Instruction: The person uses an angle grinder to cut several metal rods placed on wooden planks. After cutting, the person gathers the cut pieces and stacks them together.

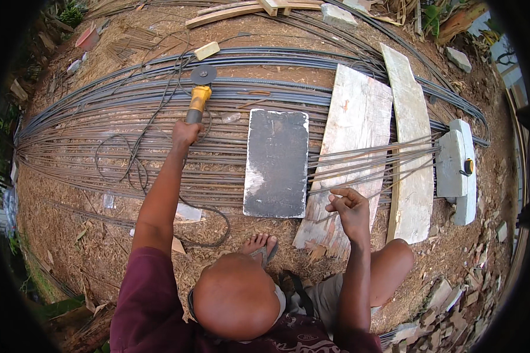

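Observation:
My left hand [188, 133] is wrapped round the grey rear handle of a yellow angle grinder [200, 97], held over the steel rods [182, 154]. The cutting disc [204, 74] points away from me. On the right, my right hand [351, 213] has loosely bent fingers that are spread apart. Its fingertips are close to a thin steel rod [324, 220] slanting over a whitish wooden board [344, 153]; whether they touch it cannot be made out. Several more rods [365, 157] run under a dark rectangular slab [277, 165] and up to a pale block [451, 163] at the right.
A second pale plank [411, 147] lies across the rods. The grinder's dark cable [136, 159] loops over the bars at the left. Beyond it sits a small wooden block [206, 51]. Broken rubble [453, 309] covers the ground at the lower right. My bent knee [237, 294] is nearest.

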### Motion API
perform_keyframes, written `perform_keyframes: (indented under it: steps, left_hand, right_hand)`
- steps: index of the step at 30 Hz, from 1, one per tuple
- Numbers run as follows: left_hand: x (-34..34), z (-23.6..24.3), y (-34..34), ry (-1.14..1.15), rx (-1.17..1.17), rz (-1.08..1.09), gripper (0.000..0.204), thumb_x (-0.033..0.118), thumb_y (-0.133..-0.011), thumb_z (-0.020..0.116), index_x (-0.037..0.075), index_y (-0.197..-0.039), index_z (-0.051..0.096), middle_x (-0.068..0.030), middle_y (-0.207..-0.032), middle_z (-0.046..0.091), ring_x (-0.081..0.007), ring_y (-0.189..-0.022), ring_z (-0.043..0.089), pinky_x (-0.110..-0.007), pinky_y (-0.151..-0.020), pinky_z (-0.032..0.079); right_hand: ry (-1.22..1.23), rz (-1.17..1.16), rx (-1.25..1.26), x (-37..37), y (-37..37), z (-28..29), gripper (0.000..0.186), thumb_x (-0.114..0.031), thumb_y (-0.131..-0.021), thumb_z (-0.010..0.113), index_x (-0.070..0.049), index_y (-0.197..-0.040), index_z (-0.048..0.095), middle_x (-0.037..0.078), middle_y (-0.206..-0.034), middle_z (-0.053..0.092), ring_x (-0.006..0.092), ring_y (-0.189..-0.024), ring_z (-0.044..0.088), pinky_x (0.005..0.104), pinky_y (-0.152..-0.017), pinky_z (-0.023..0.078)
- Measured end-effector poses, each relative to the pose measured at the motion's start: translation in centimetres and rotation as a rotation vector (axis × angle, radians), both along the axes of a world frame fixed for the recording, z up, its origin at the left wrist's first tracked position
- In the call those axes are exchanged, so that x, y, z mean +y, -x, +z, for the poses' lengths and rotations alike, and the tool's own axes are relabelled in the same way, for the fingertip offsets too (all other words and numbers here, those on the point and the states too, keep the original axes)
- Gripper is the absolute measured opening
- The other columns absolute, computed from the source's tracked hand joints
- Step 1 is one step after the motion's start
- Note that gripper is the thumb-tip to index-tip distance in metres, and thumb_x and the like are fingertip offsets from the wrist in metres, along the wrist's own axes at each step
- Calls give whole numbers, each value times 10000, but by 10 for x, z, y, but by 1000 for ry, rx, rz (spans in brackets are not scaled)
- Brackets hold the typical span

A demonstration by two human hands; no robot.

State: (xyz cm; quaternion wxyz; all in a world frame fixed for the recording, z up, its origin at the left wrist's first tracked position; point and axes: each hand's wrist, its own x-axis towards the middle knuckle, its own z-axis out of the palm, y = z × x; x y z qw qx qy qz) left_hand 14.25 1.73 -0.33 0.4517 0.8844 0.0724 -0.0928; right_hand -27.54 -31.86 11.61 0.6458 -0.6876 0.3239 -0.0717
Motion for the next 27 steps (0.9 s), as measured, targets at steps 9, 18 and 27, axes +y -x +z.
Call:
perform_keyframes:
  steps: [9, 18, 27]
  left_hand:
    - [7, -31, -40, 103, 36, -28, 523, 159, -749, 804, -105, -1149, 595, -203, -932, 720, -242, -631, 708, -356, -466, 524]
    - [36, -45, -45, -582, -119, -365, 824, 587, -805, 787, -64, -1288, 634, -346, -1141, 737, -498, -1133, 706, -536, -985, 535]
    - [26, -26, -27, -694, -105, -361, 864, 597, -808, 821, -64, -1333, 639, -343, -1214, 721, -483, -1168, 702, -533, -998, 541]
  right_hand:
    - [140, 42, 237, -6, 16, -6, 270, -100, -979, 651, -37, -1213, 771, 76, -708, 717, 113, -621, 650, 320, -583, 476]
    - [206, 141, 270, -7, 5, -7, 276, -194, -935, 730, -117, -1193, 788, 137, -890, 781, 278, -827, 747, 404, -769, 564]
    - [242, 152, 275, -9, 5, 6, 292, -198, -939, 740, -111, -1215, 783, 151, -952, 797, 287, -891, 763, 422, -814, 580]
